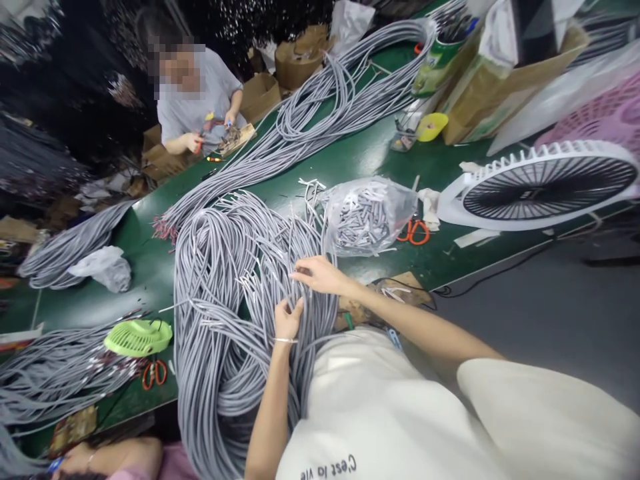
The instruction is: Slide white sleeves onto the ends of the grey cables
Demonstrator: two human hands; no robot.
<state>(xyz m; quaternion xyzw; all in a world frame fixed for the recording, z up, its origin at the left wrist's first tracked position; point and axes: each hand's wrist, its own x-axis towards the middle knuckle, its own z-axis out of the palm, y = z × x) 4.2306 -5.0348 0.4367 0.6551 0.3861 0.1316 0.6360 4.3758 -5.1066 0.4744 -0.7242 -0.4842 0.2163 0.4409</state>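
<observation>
A thick bundle of grey cables (pixel 230 280) lies over the green table (pixel 150 267) and hangs off its near edge. My left hand (pixel 288 319) rests on the bundle with its fingers pinched round one grey cable. My right hand (pixel 320 273) is just above it, fingers pinched on a cable end tipped with a small white sleeve. A clear plastic bag of short white sleeves (pixel 367 215) lies just beyond my right hand.
Orange scissors (pixel 414 231) lie by the bag, another pair (pixel 154 372) near a green plastic lid (pixel 139 337). A white fan (pixel 543 183) lies at right. More cable bundles (pixel 340 100) cross the table. A person in grey (pixel 200 100) works at the far side; another person's arm (pixel 115 457) shows bottom left.
</observation>
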